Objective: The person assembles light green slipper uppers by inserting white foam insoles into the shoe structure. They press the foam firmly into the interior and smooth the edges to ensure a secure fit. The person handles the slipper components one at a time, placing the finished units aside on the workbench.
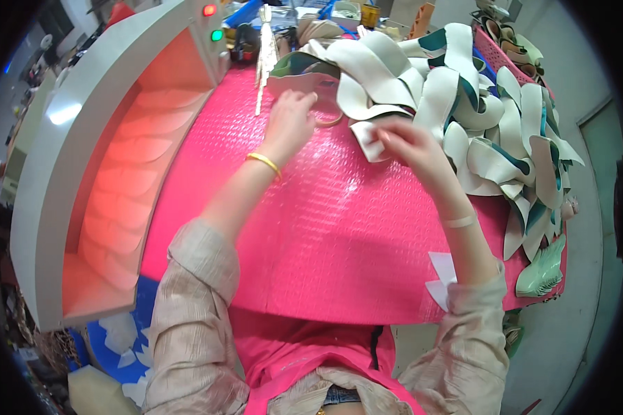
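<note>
My left hand (291, 123) is over the far middle of the pink table, its fingers curled against the lower edge of a pale shoe-upper piece (302, 84) with a green lining. The fingertips are partly hidden, so the grip does not show clearly. A ring-shaped tan roll (330, 122) lies just right of these fingers. Farther right, my right hand (410, 146) is slightly blurred, thumb and fingers pinched together. Right beside its fingertips is a small white piece (367, 143); whatever the pinch contains is too small to make out.
White shoe-upper pieces (439, 104) are heaped at the far right. A heating box (45, 200) glowing red, with pale pieces (128, 180) inside, stands left. A green shoe last (541, 271) sits at the right edge. White scraps (441, 280) lie near my right forearm.
</note>
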Tool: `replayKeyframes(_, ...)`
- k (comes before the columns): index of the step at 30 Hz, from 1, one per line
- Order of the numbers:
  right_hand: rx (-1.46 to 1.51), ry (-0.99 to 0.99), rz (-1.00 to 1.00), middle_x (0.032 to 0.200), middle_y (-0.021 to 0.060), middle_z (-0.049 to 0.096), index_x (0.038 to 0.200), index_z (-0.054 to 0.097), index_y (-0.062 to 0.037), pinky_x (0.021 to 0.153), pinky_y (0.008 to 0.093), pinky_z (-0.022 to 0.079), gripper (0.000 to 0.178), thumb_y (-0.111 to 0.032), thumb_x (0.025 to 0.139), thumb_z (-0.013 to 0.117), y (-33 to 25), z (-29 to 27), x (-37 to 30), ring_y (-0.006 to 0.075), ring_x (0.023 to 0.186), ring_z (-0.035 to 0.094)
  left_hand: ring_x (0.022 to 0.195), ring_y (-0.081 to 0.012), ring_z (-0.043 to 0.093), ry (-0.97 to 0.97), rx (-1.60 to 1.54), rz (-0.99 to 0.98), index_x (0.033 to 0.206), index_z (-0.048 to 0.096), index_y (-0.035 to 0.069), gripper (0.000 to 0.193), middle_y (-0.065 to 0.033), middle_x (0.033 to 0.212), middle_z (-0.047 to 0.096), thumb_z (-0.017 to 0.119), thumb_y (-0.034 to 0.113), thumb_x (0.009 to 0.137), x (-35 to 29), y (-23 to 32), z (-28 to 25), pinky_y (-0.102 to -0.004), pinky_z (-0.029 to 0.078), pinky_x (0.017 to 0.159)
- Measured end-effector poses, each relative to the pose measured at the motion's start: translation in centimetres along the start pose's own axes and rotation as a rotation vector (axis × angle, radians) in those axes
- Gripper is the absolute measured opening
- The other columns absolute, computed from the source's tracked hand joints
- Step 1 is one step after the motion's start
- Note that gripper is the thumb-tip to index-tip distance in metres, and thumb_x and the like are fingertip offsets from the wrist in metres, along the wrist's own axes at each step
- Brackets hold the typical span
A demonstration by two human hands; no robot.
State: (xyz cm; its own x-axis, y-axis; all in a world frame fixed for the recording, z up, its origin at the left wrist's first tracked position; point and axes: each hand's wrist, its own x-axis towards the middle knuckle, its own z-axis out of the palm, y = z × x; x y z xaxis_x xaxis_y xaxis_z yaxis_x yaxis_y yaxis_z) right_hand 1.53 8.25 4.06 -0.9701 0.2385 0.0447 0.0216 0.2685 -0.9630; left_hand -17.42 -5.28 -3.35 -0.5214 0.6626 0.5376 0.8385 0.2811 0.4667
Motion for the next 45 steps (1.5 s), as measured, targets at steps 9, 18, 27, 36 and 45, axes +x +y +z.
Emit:
replayKeyframes(9,-0.071,0.737,-0.123,0.096,0.0051,0.061,0.106,0.057,-0.0036,0.068,0.0222,0.046,0.024,-0.015,0.086,0.052,2.5,-17.0,0.0,0.0106,0.081,0.059,0.101,-0.032,0.051,0.066,-0.137,0.39,0.106,0.056,0.001,0.032,-0.0155,0.099,0.058,0.053,0.004,0.074,6.4,6.7,6.3,-0.0377,0.04,0.088)
replayKeyframes(18,-0.223,0.4,-0.008,0.091,0.0039,0.062,0.102,0.059,-0.0036,0.069,0.0227,0.046,0.022,-0.017,0.085,0.054,3.1,-14.5,-0.1,0.0098,0.079,0.058,0.093,-0.0313,0.053,0.07,-0.13,0.187,0.098,0.056,0.003,0.028,-0.0159,0.094,0.058,0.052,0.002,0.071,5.9,7.7,8.7,-0.0393,0.042,0.083)
replayKeyframes(27,-1.05,0.753,-0.285,0.089,0.0105,0.063,0.102,0.058,-0.0003,0.073,0.0239,0.045,0.042,-0.03,0.073,0.067,6.1,-4.6,19.4,0.0158,0.082,0.059,0.088,-0.0302,0.055,0.031,0.38,-0.144,0.095,0.051,0.005,0.028,-0.0142,0.092,0.056,0.06,0.006,0.069,7.5,-3.8,5.0,-0.0398,0.045,0.076)
replayKeyframes(36,0.67,0.253,0.118,0.089,0.0059,0.064,0.096,0.059,-0.0015,0.07,0.0256,0.053,0.023,-0.017,0.08,0.064,6.6,-18.9,19.0,0.0146,0.079,0.063,0.079,-0.0265,0.056,0.174,0.461,0.166,0.077,0.057,0.007,0.005,-0.0084,0.08,0.054,0.056,0.009,0.073,8.8,-2.9,0.1,-0.0383,0.046,0.066)
replayKeyframes(45,0.874,0.153,0.078,0.082,0.0063,0.064,0.089,0.058,-0.0023,0.065,0.0202,0.052,0.013,-0.012,0.081,0.061,5.7,-20.9,16.5,0.013,0.073,0.063,0.082,-0.021,0.05,0.093,0.746,0.435,0.073,0.051,0.005,0.004,-0.0065,0.08,0.048,0.053,0.006,0.07,3.6,5.0,-6.9,-0.0326,0.041,0.074)
